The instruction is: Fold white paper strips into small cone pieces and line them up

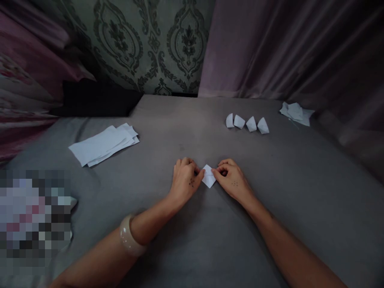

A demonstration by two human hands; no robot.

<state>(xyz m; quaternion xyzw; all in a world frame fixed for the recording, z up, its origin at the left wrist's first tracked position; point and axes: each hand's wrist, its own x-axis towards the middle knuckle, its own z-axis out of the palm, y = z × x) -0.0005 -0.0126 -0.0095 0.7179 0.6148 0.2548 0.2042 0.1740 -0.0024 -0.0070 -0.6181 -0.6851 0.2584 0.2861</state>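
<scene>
The person's left hand [186, 178] pinches the left corner of a small folded paper [209, 182] between thumb and forefinger, with its other fingers curled in loosely. The right hand [235, 181] grips the opposite corner in the same way, its thumb lying on the paper and its remaining fingers bent. The paper sits around the middle of a grey sheet [192, 232], turned like a diamond with one point towards the far edge and a crease across it. The thumbs and fingertips cover its two side corners; whether it touches the sheet beneath is hard to tell. A pale bangle [132, 237] circles the left forearm.

Beyond the right hand, towards the far edge, four folded paper pieces [251, 124] stand in a short row, the two leftmost almost touching. Farther right, near the far right corner, lies a small heap of paper scraps [295, 113]. On the left side, a pile of paper strips [102, 145] lies slantwise, overlapping unevenly. A black cloth [96, 101] covers the far left corner. By the left edge, nearer the person, a pixelated patch hides some things. A pinkish curtain [240, 48] hangs along the far and right edges.
</scene>
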